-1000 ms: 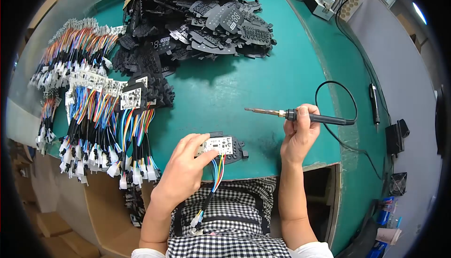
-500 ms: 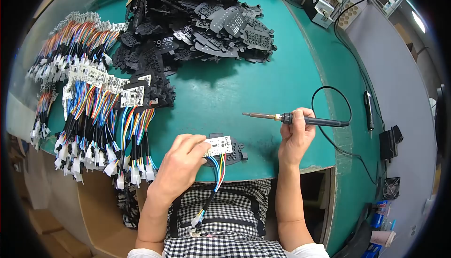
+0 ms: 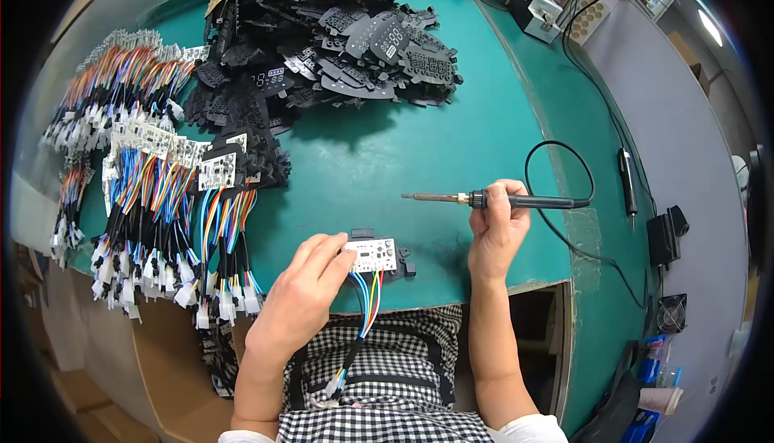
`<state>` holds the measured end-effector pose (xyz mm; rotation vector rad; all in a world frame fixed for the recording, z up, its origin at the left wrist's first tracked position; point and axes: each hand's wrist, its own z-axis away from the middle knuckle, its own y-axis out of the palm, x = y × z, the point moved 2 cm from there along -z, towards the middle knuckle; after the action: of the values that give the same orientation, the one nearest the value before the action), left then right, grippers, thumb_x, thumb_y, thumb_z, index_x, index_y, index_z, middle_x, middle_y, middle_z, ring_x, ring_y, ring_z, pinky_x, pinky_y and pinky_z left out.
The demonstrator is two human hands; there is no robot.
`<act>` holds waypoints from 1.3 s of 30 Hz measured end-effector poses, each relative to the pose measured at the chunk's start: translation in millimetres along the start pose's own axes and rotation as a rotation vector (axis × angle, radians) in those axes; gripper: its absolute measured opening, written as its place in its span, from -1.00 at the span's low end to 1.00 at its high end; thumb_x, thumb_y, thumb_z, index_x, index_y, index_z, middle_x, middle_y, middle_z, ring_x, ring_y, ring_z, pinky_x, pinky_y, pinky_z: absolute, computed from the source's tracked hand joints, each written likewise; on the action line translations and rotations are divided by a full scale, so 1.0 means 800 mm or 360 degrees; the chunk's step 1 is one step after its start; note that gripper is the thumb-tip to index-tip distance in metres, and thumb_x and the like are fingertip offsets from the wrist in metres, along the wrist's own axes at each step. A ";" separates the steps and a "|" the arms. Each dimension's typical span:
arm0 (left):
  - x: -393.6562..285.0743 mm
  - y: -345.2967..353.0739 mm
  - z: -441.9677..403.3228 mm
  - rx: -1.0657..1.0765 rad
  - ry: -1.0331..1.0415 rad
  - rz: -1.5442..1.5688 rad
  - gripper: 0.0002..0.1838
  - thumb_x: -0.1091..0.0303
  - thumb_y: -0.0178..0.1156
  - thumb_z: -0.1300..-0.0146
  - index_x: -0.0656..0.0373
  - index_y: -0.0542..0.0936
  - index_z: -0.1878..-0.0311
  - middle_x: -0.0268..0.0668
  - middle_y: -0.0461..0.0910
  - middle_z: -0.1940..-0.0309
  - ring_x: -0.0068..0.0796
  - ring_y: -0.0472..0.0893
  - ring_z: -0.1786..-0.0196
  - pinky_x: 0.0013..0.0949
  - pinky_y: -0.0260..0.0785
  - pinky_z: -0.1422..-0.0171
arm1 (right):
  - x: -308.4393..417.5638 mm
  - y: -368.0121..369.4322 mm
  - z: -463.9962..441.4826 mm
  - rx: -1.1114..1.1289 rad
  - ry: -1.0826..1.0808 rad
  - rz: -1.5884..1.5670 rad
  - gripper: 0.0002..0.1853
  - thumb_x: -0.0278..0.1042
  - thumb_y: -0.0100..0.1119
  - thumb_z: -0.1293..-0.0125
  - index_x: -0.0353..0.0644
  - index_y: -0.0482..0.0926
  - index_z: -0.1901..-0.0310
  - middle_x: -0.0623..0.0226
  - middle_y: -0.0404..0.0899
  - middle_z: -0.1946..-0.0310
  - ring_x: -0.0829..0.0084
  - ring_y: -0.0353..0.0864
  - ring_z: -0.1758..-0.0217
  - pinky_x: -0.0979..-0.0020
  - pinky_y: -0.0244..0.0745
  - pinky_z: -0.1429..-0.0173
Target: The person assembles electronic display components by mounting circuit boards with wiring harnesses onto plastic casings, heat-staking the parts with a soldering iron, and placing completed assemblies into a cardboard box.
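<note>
My left hand [image 3: 305, 294] is closed at the left edge of a small white circuit board [image 3: 375, 259], its fingertips pressing there. The board lies on a black plastic panel [image 3: 409, 270] near the bench's front edge. Blue, white, yellow and red wires [image 3: 368, 302] run from the board over the edge towards my lap, ending in a white connector [image 3: 333, 386]. My right hand [image 3: 497, 233] grips a soldering iron [image 3: 524, 201] by its black handle. The iron is nearly level, tip pointing left, above the bench and apart from the board.
A large heap of black panels [image 3: 347, 48] fills the back of the green bench [image 3: 387, 161]. Wired circuit boards [image 3: 153, 141] are stacked at the left, cables hanging over the edge. A black pen-shaped tool [image 3: 626, 181] and a small fan [image 3: 671, 312] are at the right.
The view has shifted slightly. The circuit board has moved a little to the right over the black panel, under my left fingers. My right hand keeps the soldering iron in much the same pose.
</note>
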<state>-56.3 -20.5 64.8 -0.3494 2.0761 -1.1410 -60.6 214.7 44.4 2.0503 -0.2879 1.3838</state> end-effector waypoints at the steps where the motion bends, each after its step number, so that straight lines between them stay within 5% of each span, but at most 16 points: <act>1: 0.000 0.003 0.001 0.0001 -0.0002 0.0001 -0.64 0.71 0.06 0.07 0.38 0.49 0.11 -0.02 0.49 0.04 -0.02 0.46 -0.06 -0.17 0.38 -0.11 | 0.000 0.001 0.000 0.0019 0.0010 -0.0019 -0.85 -0.36 0.10 -0.29 -0.17 0.37 0.37 0.49 0.34 0.61 0.74 0.17 0.69 0.68 0.00 0.64; 7: 0.004 0.016 0.003 0.0012 0.0041 -0.0037 -0.65 0.71 0.06 0.08 0.35 0.51 0.13 -0.05 0.50 0.03 -0.04 0.46 -0.07 -0.16 0.37 -0.12 | 0.001 0.003 0.001 -0.0003 0.0009 0.0040 -0.86 -0.36 0.07 -0.31 -0.14 0.35 0.37 0.56 0.25 0.60 0.79 0.04 0.66 0.67 -0.10 0.64; 33: 0.006 0.031 0.027 -0.0125 -0.0250 -0.0102 -0.59 0.65 0.04 0.00 0.17 0.55 0.03 -0.26 0.46 -0.15 -0.14 0.42 -0.14 -0.19 0.30 -0.13 | -0.001 -0.002 0.004 0.0053 0.0056 -0.0021 -0.87 -0.39 0.08 -0.30 -0.16 0.36 0.36 0.51 0.32 0.59 0.75 0.15 0.68 0.69 0.00 0.63; 39: -0.004 0.031 0.021 -0.0202 -0.0214 -0.0201 -0.59 0.64 0.05 0.05 0.17 0.54 0.06 -0.18 0.48 -0.04 -0.10 0.41 -0.13 -0.16 0.27 -0.15 | -0.001 -0.002 0.004 0.0061 0.0082 -0.0062 -0.87 -0.39 0.08 -0.30 -0.16 0.35 0.36 0.51 0.31 0.60 0.75 0.15 0.68 0.69 0.01 0.64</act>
<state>-39.5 -15.2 40.2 -0.6093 2.0353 -1.0306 -57.8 214.3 42.3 2.0369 -0.1997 1.4265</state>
